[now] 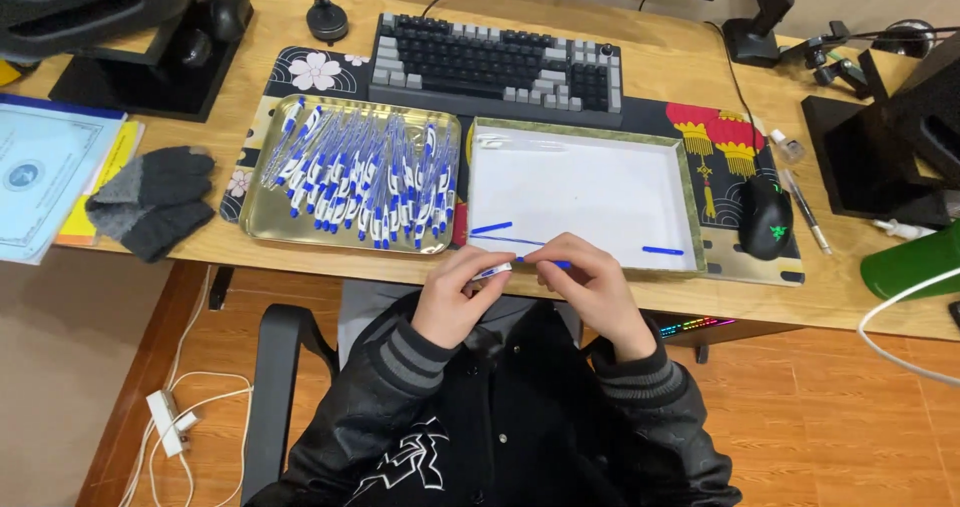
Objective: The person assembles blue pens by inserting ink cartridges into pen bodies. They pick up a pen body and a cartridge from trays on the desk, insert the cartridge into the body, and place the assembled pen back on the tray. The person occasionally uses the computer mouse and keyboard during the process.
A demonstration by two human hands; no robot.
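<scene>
A gold tray [255, 229] of blue-and-white pens [365, 177] is sitting beside a white-lined tray [690, 182] at the surface's near edge. Left hand [455, 297] and right hand [590, 287] are pinching a slim blue-and-white pen [515, 264], fingers narrow, over that edge.

A black jacket with a white graphic print on the front is worn. Its sleeves end in ribbed cuffs striped grey and black. Both hands are left bare, ungloved.
</scene>
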